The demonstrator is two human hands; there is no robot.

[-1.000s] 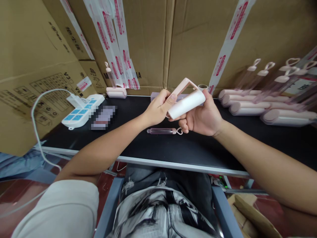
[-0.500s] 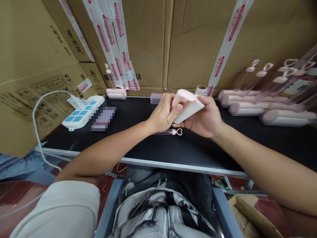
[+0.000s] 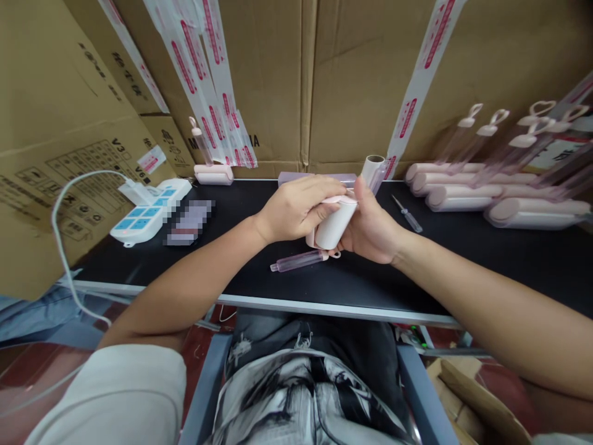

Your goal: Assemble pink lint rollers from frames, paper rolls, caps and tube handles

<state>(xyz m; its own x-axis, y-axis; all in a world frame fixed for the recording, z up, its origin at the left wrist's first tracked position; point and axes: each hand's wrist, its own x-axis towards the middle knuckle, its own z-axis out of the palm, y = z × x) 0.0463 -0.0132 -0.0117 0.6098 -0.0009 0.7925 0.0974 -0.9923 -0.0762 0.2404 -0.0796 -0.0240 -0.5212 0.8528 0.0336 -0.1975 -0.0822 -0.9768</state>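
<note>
Both hands meet over the middle of the black table [image 3: 463,259]. My right hand [image 3: 373,225] grips a white paper roll in a pink frame, a lint roller [image 3: 332,224], held end-down just above the table. My left hand [image 3: 296,207] is closed over the roller's pink top. A clear pink tube with a heart-shaped end [image 3: 299,261] lies on the table right below the roller, partly hidden by it.
A row of pink rollers [image 3: 500,204] and clear handles [image 3: 504,142] lies at the right back. A bare paper roll [image 3: 372,170] and small screwdriver [image 3: 406,214] sit behind my hands. A white power strip [image 3: 148,213] and a blurred flat item [image 3: 188,222] lie left. Cardboard boxes [image 3: 278,80] wall the back.
The roller has been turned from lying sideways to pointing down and lowered towards the table. My left hand slid from its pink frame end over the top.
</note>
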